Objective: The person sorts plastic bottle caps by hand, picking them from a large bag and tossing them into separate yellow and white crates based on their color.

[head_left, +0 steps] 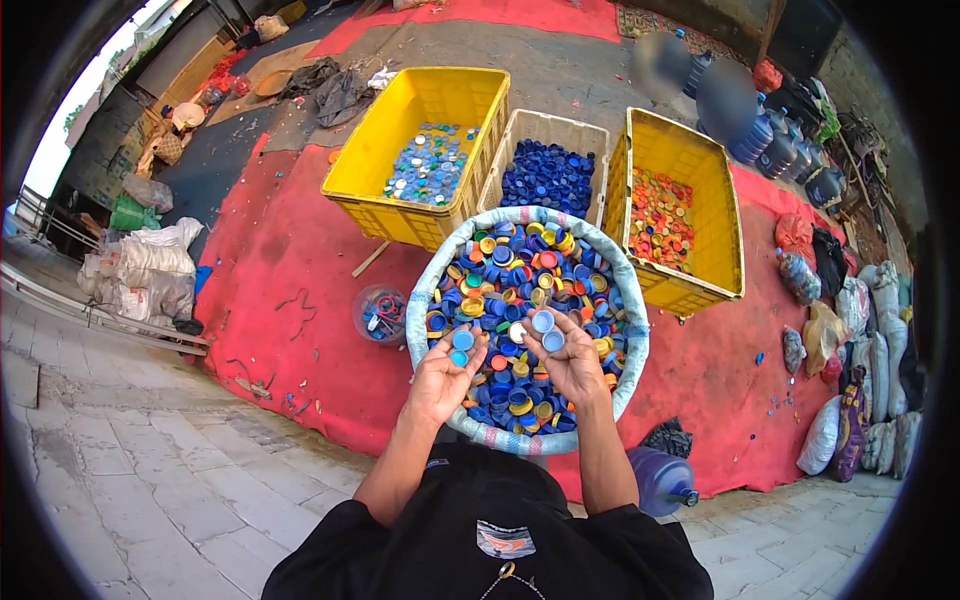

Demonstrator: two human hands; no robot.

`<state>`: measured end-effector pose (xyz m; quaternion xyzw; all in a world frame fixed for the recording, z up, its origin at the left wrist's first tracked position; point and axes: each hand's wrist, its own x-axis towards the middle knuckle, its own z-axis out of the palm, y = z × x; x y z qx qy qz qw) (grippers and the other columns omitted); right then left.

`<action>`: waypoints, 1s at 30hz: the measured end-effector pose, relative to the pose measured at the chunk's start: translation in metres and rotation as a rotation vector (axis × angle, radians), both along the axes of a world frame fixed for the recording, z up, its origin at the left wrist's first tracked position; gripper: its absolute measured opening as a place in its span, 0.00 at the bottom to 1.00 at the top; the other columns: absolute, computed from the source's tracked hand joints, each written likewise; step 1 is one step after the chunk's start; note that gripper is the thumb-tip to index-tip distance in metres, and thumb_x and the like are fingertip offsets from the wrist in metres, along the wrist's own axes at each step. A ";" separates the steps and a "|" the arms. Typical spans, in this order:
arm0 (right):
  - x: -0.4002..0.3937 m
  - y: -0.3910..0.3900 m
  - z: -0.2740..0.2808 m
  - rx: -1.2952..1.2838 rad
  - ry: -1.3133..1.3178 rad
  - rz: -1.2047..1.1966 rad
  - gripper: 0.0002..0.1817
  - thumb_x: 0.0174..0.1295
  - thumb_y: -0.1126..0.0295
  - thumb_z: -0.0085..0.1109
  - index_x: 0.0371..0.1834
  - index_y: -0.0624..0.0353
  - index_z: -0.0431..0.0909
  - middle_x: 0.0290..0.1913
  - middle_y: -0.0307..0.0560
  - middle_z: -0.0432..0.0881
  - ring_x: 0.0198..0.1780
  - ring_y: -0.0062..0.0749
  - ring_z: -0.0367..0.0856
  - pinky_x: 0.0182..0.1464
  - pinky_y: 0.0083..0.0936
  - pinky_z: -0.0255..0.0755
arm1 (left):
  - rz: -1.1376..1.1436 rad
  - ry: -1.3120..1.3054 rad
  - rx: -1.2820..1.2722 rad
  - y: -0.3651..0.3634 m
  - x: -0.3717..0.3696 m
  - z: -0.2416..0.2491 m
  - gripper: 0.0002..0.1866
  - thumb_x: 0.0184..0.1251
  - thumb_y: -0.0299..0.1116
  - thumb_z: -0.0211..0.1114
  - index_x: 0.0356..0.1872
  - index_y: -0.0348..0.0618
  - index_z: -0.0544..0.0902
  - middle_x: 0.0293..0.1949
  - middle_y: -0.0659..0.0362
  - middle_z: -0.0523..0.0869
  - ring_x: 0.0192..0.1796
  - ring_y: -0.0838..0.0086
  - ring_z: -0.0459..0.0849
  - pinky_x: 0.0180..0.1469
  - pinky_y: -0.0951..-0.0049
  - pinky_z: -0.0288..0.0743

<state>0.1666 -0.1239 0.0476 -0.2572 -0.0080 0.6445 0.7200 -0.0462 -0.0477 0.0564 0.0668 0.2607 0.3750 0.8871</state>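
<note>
We count one basket (636, 330). Beyond it stand three crates: two yellow crates (395, 220) (690, 283) and one white crate (560, 128). Over the basket we see two hands, two caps (463, 340) showing in the left hand (437, 385), two blue caps (543, 321) in the right hand (583, 370). Left of the basket, one tub (359, 320).

Light-blue held caps (462, 341), pale-blue rim (637, 300) with pink stripes, yellow crates (400, 217), red sheet (690, 400)
</note>
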 end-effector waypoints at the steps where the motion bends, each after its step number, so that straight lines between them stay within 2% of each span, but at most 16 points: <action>1: -0.007 0.001 0.000 -0.009 0.008 0.013 0.39 0.39 0.92 0.41 0.64 0.73 0.63 0.63 0.63 0.70 0.68 0.55 0.69 0.70 0.47 0.66 | 0.005 0.007 -0.003 0.004 -0.005 0.000 0.34 0.44 0.06 0.45 0.60 0.29 0.69 0.59 0.44 0.74 0.65 0.53 0.73 0.72 0.59 0.68; 3: -0.018 0.001 -0.003 -0.009 0.018 0.060 0.36 0.42 0.92 0.41 0.63 0.72 0.64 0.59 0.60 0.73 0.65 0.55 0.72 0.68 0.49 0.69 | -0.011 0.013 0.007 0.012 -0.013 0.000 0.32 0.47 0.06 0.46 0.60 0.30 0.69 0.59 0.45 0.75 0.65 0.53 0.73 0.72 0.59 0.67; 7: -0.052 0.011 0.000 -0.061 -0.001 0.115 0.35 0.44 0.92 0.39 0.63 0.69 0.64 0.60 0.63 0.72 0.64 0.54 0.74 0.66 0.47 0.71 | -0.063 0.024 0.031 0.035 -0.025 -0.001 0.31 0.50 0.07 0.47 0.61 0.29 0.68 0.58 0.46 0.75 0.63 0.55 0.75 0.70 0.58 0.69; 10: -0.072 0.042 0.008 -0.067 -0.030 0.148 0.35 0.44 0.91 0.39 0.63 0.72 0.63 0.59 0.63 0.73 0.64 0.53 0.75 0.67 0.45 0.70 | -0.084 0.035 0.018 0.069 -0.032 -0.010 0.30 0.50 0.08 0.47 0.61 0.29 0.68 0.57 0.46 0.75 0.62 0.55 0.76 0.69 0.58 0.70; 12: -0.073 0.086 0.018 -0.050 -0.078 0.187 0.35 0.44 0.91 0.38 0.64 0.72 0.62 0.57 0.61 0.74 0.62 0.51 0.76 0.67 0.44 0.70 | -0.115 0.042 0.109 0.117 -0.026 -0.008 0.28 0.52 0.09 0.46 0.60 0.26 0.67 0.56 0.44 0.75 0.61 0.56 0.77 0.69 0.59 0.72; 14: -0.074 0.155 0.047 0.002 -0.148 0.132 0.33 0.47 0.91 0.35 0.63 0.75 0.63 0.58 0.61 0.73 0.62 0.49 0.76 0.69 0.41 0.69 | -0.109 -0.036 0.251 0.190 -0.010 -0.010 0.19 0.62 0.14 0.49 0.56 0.26 0.69 0.53 0.44 0.77 0.58 0.57 0.79 0.64 0.61 0.76; 15: -0.070 0.192 0.052 0.127 -0.172 0.144 0.30 0.51 0.92 0.36 0.63 0.78 0.62 0.60 0.63 0.71 0.65 0.50 0.73 0.69 0.41 0.69 | -0.086 -0.019 0.342 0.228 -0.003 -0.007 0.16 0.66 0.17 0.52 0.55 0.28 0.69 0.52 0.45 0.78 0.57 0.58 0.80 0.61 0.64 0.79; 16: -0.068 0.225 0.055 0.190 -0.243 0.120 0.28 0.54 0.91 0.37 0.63 0.80 0.60 0.63 0.66 0.68 0.68 0.51 0.70 0.69 0.41 0.69 | 0.000 0.052 0.383 0.259 0.003 0.004 0.17 0.67 0.19 0.55 0.57 0.31 0.68 0.55 0.44 0.76 0.57 0.58 0.80 0.58 0.66 0.80; 17: -0.067 0.251 0.061 0.165 -0.320 0.090 0.28 0.56 0.90 0.38 0.64 0.83 0.56 0.67 0.72 0.62 0.68 0.55 0.68 0.69 0.42 0.69 | 0.143 0.158 0.281 0.284 0.011 0.004 0.20 0.68 0.22 0.57 0.59 0.34 0.67 0.59 0.44 0.74 0.58 0.59 0.79 0.58 0.63 0.79; 18: -0.070 0.270 0.064 0.059 -0.269 0.002 0.31 0.56 0.91 0.38 0.67 0.85 0.49 0.69 0.77 0.56 0.69 0.60 0.67 0.69 0.42 0.69 | 0.134 0.189 0.231 0.298 0.009 0.001 0.20 0.68 0.24 0.58 0.60 0.35 0.67 0.60 0.44 0.73 0.57 0.59 0.79 0.58 0.63 0.79; 20: -0.069 0.286 0.045 0.000 -0.299 -0.028 0.35 0.56 0.91 0.38 0.70 0.83 0.41 0.70 0.80 0.51 0.69 0.63 0.65 0.69 0.42 0.69 | 0.115 0.260 0.131 0.319 -0.006 -0.009 0.21 0.68 0.26 0.59 0.61 0.36 0.67 0.62 0.45 0.72 0.57 0.59 0.79 0.56 0.61 0.79; 23: -0.087 0.240 0.034 -0.021 -0.432 -0.064 0.38 0.55 0.91 0.38 0.72 0.80 0.38 0.71 0.80 0.52 0.69 0.63 0.65 0.68 0.42 0.70 | 0.145 0.322 0.190 0.293 -0.037 -0.047 0.21 0.67 0.29 0.61 0.60 0.37 0.69 0.59 0.47 0.76 0.54 0.62 0.81 0.55 0.62 0.78; 25: -0.100 0.192 0.014 -0.141 -0.518 -0.022 0.37 0.56 0.89 0.40 0.73 0.74 0.45 0.70 0.73 0.58 0.66 0.55 0.70 0.65 0.38 0.72 | 0.128 0.405 0.245 0.259 -0.056 -0.056 0.20 0.67 0.29 0.61 0.58 0.38 0.71 0.55 0.51 0.79 0.50 0.66 0.82 0.53 0.67 0.78; 27: -0.115 0.139 0.000 -0.189 -0.641 0.016 0.33 0.57 0.87 0.44 0.70 0.70 0.55 0.66 0.65 0.68 0.59 0.43 0.78 0.59 0.33 0.76 | 0.112 0.529 0.324 0.224 -0.062 -0.057 0.18 0.66 0.28 0.62 0.56 0.39 0.73 0.50 0.54 0.81 0.46 0.72 0.82 0.51 0.71 0.78; 29: -0.134 0.090 -0.005 -0.212 -0.793 0.042 0.28 0.57 0.86 0.43 0.65 0.70 0.62 0.60 0.60 0.74 0.54 0.38 0.79 0.57 0.31 0.76 | 0.119 0.699 0.426 0.192 -0.063 -0.055 0.16 0.65 0.27 0.63 0.53 0.39 0.75 0.45 0.58 0.83 0.42 0.78 0.81 0.48 0.76 0.77; 30: -0.141 0.069 -0.010 -0.214 -0.849 0.066 0.28 0.57 0.87 0.42 0.64 0.69 0.64 0.58 0.58 0.76 0.52 0.35 0.80 0.56 0.30 0.76 | 0.093 0.763 0.555 0.179 -0.062 -0.056 0.15 0.65 0.26 0.63 0.52 0.39 0.76 0.44 0.59 0.83 0.41 0.79 0.80 0.46 0.77 0.76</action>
